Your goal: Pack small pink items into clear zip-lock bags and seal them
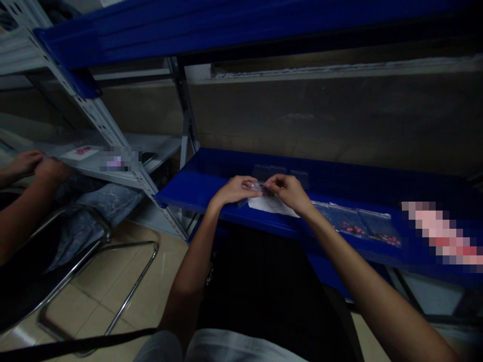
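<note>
My left hand (pixel 239 189) is closed on a small clear plastic bag (pixel 256 186), pinched between thumb and fingers just above the blue shelf. My right hand (pixel 286 190) sits beside it, thumb and fingertips pressed together at the bag's right side; what lies between them is too small to make out. Beneath both hands is a white sheet of paper (pixel 269 204). To the right of my right hand lie clear zip bags (pixel 352 221) with small pink and dark pieces inside. Flat clear bags (pixel 279 173) rest behind my hands.
The blue shelf (pixel 215 166) has an upper blue beam (pixel 241 30) above it and a grey post (pixel 109 125) at its left. Another person's hands (pixel 47 166) are over a grey shelf at left. A metal-framed chair (pixel 132 276) stands on the floor.
</note>
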### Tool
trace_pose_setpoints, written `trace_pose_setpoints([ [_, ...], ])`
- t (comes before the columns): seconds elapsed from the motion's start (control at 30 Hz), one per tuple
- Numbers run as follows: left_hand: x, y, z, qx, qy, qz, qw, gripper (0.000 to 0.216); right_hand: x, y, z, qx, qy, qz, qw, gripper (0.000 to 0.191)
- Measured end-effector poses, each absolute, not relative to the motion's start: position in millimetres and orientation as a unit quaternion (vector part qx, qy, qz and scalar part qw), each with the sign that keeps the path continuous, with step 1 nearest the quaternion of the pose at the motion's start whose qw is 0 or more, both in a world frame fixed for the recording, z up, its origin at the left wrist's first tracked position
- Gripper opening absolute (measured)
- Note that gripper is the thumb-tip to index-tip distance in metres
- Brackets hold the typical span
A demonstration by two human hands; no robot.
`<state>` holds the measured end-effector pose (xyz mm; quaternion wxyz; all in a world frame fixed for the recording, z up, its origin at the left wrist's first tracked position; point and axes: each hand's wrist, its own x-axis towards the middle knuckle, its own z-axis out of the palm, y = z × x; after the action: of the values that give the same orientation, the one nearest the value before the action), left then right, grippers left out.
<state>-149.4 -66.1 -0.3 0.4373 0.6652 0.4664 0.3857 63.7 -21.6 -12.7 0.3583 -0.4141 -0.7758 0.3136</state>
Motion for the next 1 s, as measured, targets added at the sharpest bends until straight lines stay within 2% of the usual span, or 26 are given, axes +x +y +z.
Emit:
trace_pose_setpoints([
  [0.07,-145.7,-67.6,1.3,0.679,0.448,0.378,0.442,0.052,62.1,-21.1,-8.1,-0.389,-0.767,0.352,0.369,0.021],
  [0.2,-139.5,-69.4,4.1,0.697,0.409,0.381,0.45,0.043,55.3,-22.1,-2.4,-0.361,-0.788,0.357,0.348,0.028],
  [0.37,-142.0,-72.2,6.4,0.68,0.423,0.383,0.46,0.05,60.2,-17.7,-4.7,-0.373,-0.775,0.349,0.372,0.023],
  [0.43,-143.8,-72.9,7.0,0.67,0.446,0.383,0.454,0.057,64.8,-15.0,-10.3,-0.409,-0.774,0.319,0.364,0.016],
  [0.5,-144.6,-72.7,7.5,0.664,0.466,0.39,0.435,0.061,67.8,-13.4,-18.0,-0.442,-0.795,0.265,0.32,0.015],
  [0.7,-143.2,-69.4,6.8,0.664,0.498,0.393,0.396,0.059,62.8,-14.1,-39.3,-0.459,-0.855,0.119,0.211,0.013],
  [1.0,-144.4,-72.0,8.2,0.681,0.496,0.389,0.373,0.052,59.5,-15.5,-40.4,-0.47,-0.861,0.082,0.177,0.018],
])
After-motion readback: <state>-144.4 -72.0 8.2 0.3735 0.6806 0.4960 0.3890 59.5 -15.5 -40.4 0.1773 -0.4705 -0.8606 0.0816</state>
